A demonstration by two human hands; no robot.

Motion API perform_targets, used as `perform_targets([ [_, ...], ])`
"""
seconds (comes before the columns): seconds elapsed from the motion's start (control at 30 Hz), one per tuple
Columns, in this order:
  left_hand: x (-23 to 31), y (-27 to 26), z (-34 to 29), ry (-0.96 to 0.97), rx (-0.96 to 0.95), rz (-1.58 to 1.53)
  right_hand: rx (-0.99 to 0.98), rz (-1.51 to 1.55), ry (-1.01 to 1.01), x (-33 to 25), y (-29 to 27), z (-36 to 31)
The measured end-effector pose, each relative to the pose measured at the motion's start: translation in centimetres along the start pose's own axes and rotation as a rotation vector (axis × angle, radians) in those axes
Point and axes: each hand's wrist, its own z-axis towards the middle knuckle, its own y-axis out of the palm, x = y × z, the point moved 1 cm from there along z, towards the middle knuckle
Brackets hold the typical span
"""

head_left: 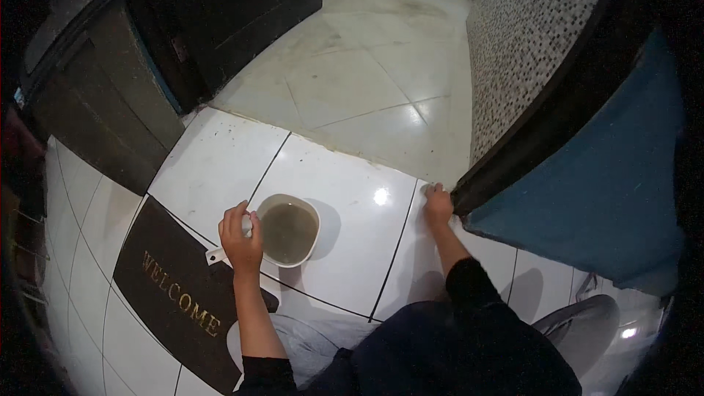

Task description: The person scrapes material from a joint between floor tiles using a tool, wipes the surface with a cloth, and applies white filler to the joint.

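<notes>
A cream-coloured water dipper [317, 229] stands on the white floor tiles in front of me, holding cloudy greyish water. Its short handle, with a hole at the end, sticks out to the left below my left hand. My left hand [240, 238] is closed at the dipper's left rim, and a small whitish thing shows between its fingers; I cannot make out what it is. Farther right, my right hand [438, 207] is down at the foot of the dark door frame [477, 183], its fingers curled against the floor. Whatever they may hold is hidden.
A dark doormat [158, 279] with gold lettering lies to the left. Beyond the tile edge, a beige tiled floor [367, 66] runs through the doorway, between a dark open door [220, 15] and a mosaic wall [535, 44]. A blue wall [587, 198] rises at the right.
</notes>
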Motion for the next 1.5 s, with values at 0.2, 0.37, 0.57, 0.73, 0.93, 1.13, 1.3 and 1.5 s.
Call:
perform_targets([
  [0.2, 2.7, 0.3, -2.5, 0.256, 0.047, -0.014, -0.186, 0.163, -0.288, -4.1, -5.7, -10.6],
  [0.37, 7.9, 0.7, -6.2, 0.474, -0.165, -0.137, -0.646, 0.334, -0.465, -2.8, -7.1, -10.8],
  [0.57, 15.0, -3.4, -12.0, 0.447, -0.428, -0.368, -0.777, 0.391, -0.443, -2.9, -17.0, -0.8],
  [0.73, 19.8, -7.4, -16.0, 0.334, -0.472, -0.528, -0.784, 0.166, -0.469, -1.8, -30.2, 6.4],
  [0.93, 23.1, -8.7, -20.2, 0.505, -0.492, -0.688, -0.500, -0.102, -0.586, 1.4, -44.7, 8.3],
  [1.13, 23.8, -9.6, -23.2, 0.502, -0.678, -0.699, -0.358, -0.036, -0.454, 3.9, -51.9, 3.0],
  [1.3, 24.4, -10.9, -24.1, 0.481, -0.737, -0.655, -0.362, 0.020, -0.461, 8.4, -51.9, 0.4],
  [1.5, 24.2, -11.7, -25.2, 0.476, -0.777, -0.686, -0.367, 0.124, -0.424, 10.2, -51.9, -1.4],
])
